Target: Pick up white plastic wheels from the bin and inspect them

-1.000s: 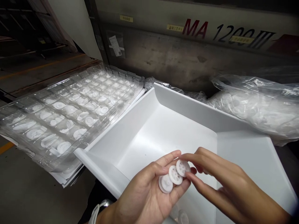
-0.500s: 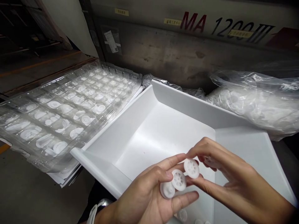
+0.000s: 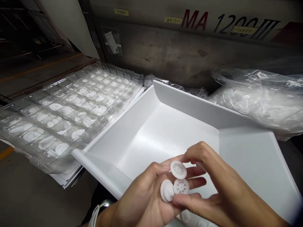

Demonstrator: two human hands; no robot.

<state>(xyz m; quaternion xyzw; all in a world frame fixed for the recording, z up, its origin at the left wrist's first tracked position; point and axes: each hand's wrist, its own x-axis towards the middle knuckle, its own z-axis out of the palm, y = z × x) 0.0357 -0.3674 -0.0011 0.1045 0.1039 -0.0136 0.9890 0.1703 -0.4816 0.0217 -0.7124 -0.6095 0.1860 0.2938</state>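
Note:
My left hand (image 3: pixel 146 192), palm up, holds three small white plastic gears over the near part of a white tray (image 3: pixel 151 126). Its thumb reaches the upper gear (image 3: pixel 178 170), which has a spoked face. Below that lie a second spoked gear (image 3: pixel 181 187) and a stepped gear (image 3: pixel 167 191) against the palm. My right hand (image 3: pixel 208 179) curves around the gears from the right. Its thumb meets the lower gears, and its index finger is by the upper one. Its other fingertips are partly hidden. Under the hands, another white gear (image 3: pixel 185 216) shows in part.
To the left, a clear compartment tray (image 3: pixel 78 142) full of white plastic parts rests on stacked sheets (image 3: pixel 68 178). A clear plastic bag (image 3: pixel 262 97) of white parts lies at the right. Behind stands a large machine (image 3: pixel 161 47) marked MA 1200 III.
The upper gear has moved left, above the other two in my left hand. My right hand has shifted left too, its thumb now at the lower gears. The stepped gear has turned.

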